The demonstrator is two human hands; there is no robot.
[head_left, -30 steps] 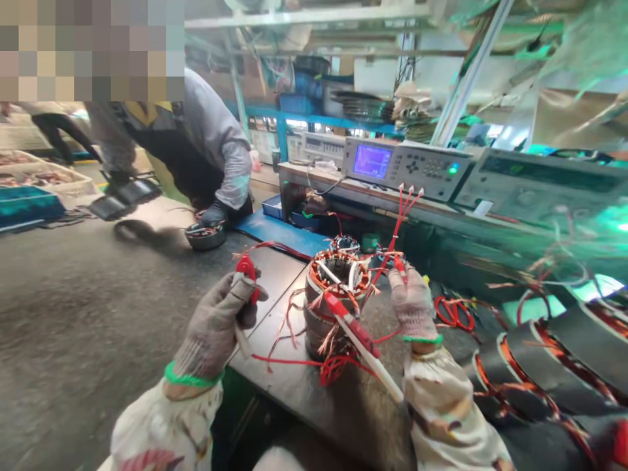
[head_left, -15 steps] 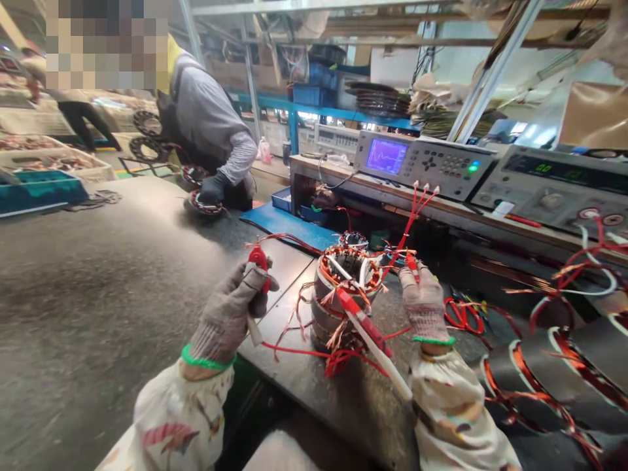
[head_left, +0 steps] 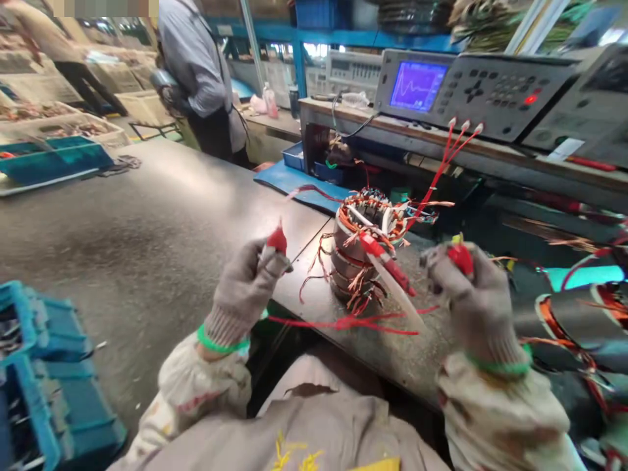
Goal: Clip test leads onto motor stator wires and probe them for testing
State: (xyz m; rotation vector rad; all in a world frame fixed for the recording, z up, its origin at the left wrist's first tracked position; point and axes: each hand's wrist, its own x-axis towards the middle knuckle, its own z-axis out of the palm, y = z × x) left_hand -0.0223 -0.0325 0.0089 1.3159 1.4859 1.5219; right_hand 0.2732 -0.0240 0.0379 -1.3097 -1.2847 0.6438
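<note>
My left hand (head_left: pixel 243 288), in a grey knit glove with a green cuff, pinches a red test clip (head_left: pixel 277 241) pointing upward, left of the stator stack. My right hand (head_left: pixel 473 301), gloved alike and blurred, is closed round another red clip (head_left: pixel 461 258) to the right. Between them stands a stack of motor stators (head_left: pixel 346 261) with copper windings and loose wire ends. A third red clip (head_left: pixel 387 260) with a white sleeve slants down across the stack's front. Red leads (head_left: pixel 343 322) run low between my hands. Both held clips are apart from the stack.
A tester (head_left: pixel 471 91) with a waveform screen stands on a shelf behind, red leads (head_left: pixel 441 167) hanging from it. More wound stators (head_left: pixel 574 320) lie right. Blue bins (head_left: pixel 63 386) sit front left, a teal tray (head_left: pixel 59 157) back left. A co-worker (head_left: pixel 193 78) stands across the metal table.
Both clips have come away from the stator's wire ends, and my right hand has shifted right and nearer. The tester's lamp turned from green to red. The co-worker has straightened up. My view tilted down.
</note>
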